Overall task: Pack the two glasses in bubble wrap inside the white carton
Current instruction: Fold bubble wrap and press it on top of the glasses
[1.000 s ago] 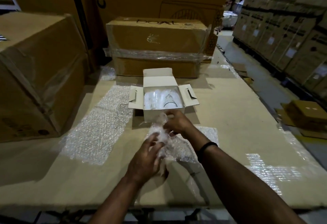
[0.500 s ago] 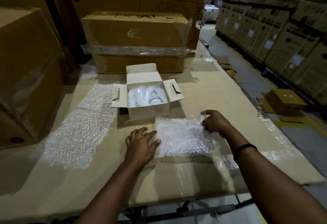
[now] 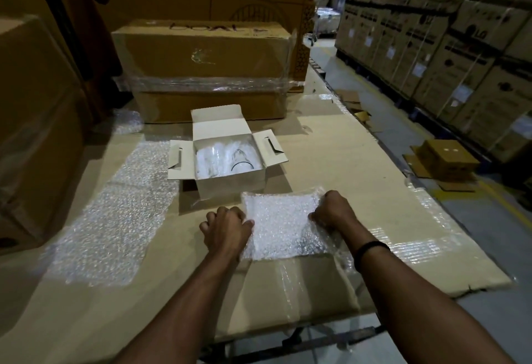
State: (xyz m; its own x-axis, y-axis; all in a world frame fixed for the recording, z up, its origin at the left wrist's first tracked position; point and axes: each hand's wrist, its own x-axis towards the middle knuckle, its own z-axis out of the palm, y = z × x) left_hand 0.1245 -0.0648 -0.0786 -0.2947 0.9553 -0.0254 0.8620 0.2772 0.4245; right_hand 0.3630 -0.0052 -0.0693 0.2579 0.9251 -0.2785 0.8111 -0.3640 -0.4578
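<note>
The small white carton (image 3: 230, 183) stands open on the cardboard-covered table, its flaps spread. Inside lie two clear glasses (image 3: 227, 159) on their sides, one showing a dark rim, with bubble wrap around them. A square sheet of bubble wrap (image 3: 280, 225) lies flat just in front of the carton. My left hand (image 3: 227, 229) grips its left edge with curled fingers. My right hand (image 3: 332, 214) grips the right edge, fingers curled under the sheet.
A long strip of bubble wrap (image 3: 115, 214) lies at the left of the table. A brown box bound in plastic film (image 3: 207, 70) stands behind the carton, and a large box (image 3: 37, 122) stands at the left. An aisle with stacked boxes (image 3: 431, 47) runs along the right.
The crumpled bubble wrap held in both hands was spread flat on the table. Both hands moved apart to its two side edges and now curl on them.
</note>
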